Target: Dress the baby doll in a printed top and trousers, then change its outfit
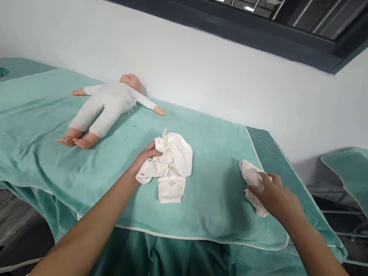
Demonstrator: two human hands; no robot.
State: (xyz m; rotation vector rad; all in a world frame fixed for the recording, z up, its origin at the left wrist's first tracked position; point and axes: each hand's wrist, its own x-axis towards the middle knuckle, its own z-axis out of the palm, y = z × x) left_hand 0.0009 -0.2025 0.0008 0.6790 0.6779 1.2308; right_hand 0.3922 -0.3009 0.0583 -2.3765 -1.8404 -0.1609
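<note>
My left hand [147, 155] is closed on the edge of a white baby garment [173, 187] with small printed figures, which lies crumpled on the light green blanket. Over to the right, my right hand [275, 197] is above a second white printed piece of baby clothing [252, 174], bunched up small. Its fingers are apart and partly cover the cloth; I cannot tell how firmly they touch it. A baby doll [108, 100] with a white cloth body lies on its back at the left, arms spread, apart from both hands.
The light green blanket [213, 137] with white piping covers a bed, over darker green cloth [170, 260] hanging at the front. Behind stands a white wall [210, 79] below a dark-framed window [250, 26]. Another green-covered surface [361, 180] is at the right.
</note>
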